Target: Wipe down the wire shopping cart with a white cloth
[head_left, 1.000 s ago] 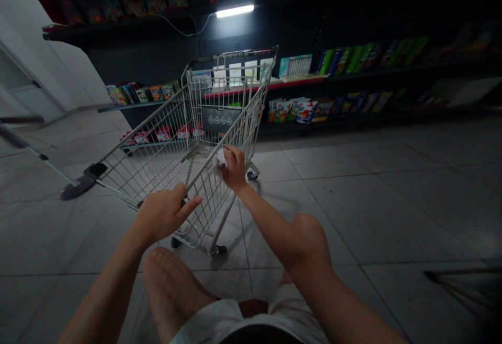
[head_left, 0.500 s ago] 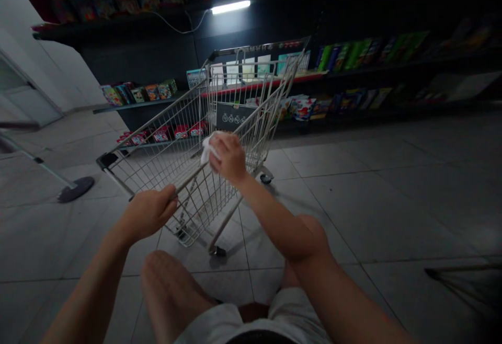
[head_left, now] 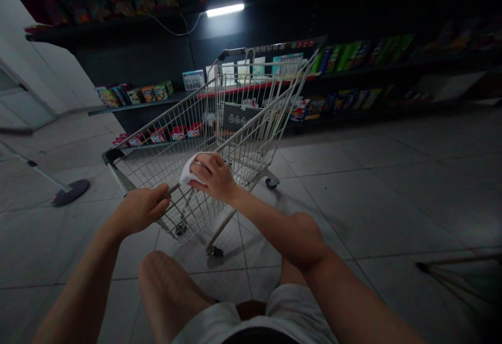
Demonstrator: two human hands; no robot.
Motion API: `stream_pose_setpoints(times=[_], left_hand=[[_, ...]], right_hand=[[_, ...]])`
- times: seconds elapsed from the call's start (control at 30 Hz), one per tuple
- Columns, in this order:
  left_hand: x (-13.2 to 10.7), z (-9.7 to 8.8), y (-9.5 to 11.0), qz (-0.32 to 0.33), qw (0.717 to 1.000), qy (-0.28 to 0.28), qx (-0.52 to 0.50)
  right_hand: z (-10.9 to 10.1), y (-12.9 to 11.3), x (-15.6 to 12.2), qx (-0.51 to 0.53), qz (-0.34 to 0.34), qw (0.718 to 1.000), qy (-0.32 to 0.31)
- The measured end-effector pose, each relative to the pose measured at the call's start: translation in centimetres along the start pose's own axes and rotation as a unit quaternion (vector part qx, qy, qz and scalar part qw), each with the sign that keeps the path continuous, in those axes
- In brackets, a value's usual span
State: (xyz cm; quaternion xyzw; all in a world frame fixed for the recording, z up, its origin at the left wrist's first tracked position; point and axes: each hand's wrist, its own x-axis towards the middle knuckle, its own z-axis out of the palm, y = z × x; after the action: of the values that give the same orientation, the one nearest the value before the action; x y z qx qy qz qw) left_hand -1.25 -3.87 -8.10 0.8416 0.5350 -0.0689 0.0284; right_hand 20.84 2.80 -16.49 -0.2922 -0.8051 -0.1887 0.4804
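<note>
A wire shopping cart point(head_left: 251, 114) stands on the tiled floor in front of me, its front end nearest. My left hand point(head_left: 141, 209) is closed around the cart's near corner rim. A white cloth point(head_left: 187, 171) is bunched in my right hand point(head_left: 214, 176), which presses it on the cart's right top rail, close to the left hand. My bare knees show at the bottom of the view.
Dark store shelves point(head_left: 353, 72) with colourful packets run along the back, lit by a tube light point(head_left: 225, 10). A pole with a round base point(head_left: 69, 192) stands at the left. A thin dark frame point(head_left: 451, 276) sits at the lower right on the floor.
My right hand with the cloth has slid along the rail toward me and to the left. The cart has swung, its handle end moving right. The left hand kept its grip.
</note>
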Motion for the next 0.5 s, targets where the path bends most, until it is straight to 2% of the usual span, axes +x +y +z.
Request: stream_pose_setpoints(times=[0.17,0.23,0.3,0.37,0.5], left_hand=[[0.0,0.1,-0.6,0.011,1.000,0.004,-0.002],[0.1,0.1,-0.9,0.019,1.000,0.007,-0.011],[0.3,0.1,-1.2,0.028,0.999,0.010,-0.019],[0.4,0.0,-1.3,0.030,0.999,0.013,-0.025],[0.7,-0.2,-1.3,0.031,0.998,0.024,-0.042]], right_hand=[[4.0,3.5,-6.8,0.039,0.033,0.999,-0.001],[5.1,3.5,-9.5,0.045,0.011,0.999,-0.023],[5.2,2.9,-11.1,0.046,-0.037,0.998,-0.031],[4.6,2.1,-11.0,0.045,-0.063,0.997,-0.018],[3.5,0.0,-7.4,0.050,0.007,0.998,0.026]])
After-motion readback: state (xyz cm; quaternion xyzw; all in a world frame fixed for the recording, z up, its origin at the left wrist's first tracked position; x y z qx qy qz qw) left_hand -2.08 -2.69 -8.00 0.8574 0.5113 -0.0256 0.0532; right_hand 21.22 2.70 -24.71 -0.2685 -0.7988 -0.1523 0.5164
